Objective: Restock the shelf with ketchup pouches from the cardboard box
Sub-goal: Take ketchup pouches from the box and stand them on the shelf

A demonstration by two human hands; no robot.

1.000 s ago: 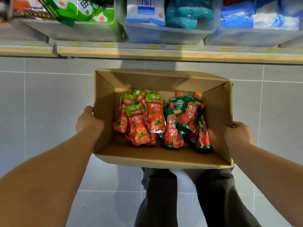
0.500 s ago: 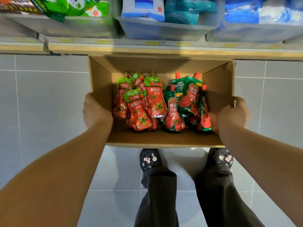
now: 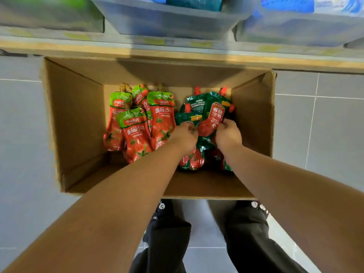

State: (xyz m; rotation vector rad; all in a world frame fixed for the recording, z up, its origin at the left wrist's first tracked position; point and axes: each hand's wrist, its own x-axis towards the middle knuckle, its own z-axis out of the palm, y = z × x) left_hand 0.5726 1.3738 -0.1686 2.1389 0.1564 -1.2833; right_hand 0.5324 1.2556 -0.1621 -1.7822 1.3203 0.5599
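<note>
Box (image 3: 78, 125) of ketchup pouches (image 3: 136, 134), left hand (image 3: 185, 135), right hand (image 3: 229, 135) — each grip closed on green pouch (image 3: 213, 116).

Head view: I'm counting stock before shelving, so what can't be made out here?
Dark green pouches: number unclear; they overlap, and the left hand and right hand cover the lower ones.
Grip: both hands' fingers curl away from the camera, so a hold is unconfirmed.
Shelf bins: blurred and cut off by the top edge; contents unreadable.
Light green pouches: stacked, so those underneath are hidden.
</note>
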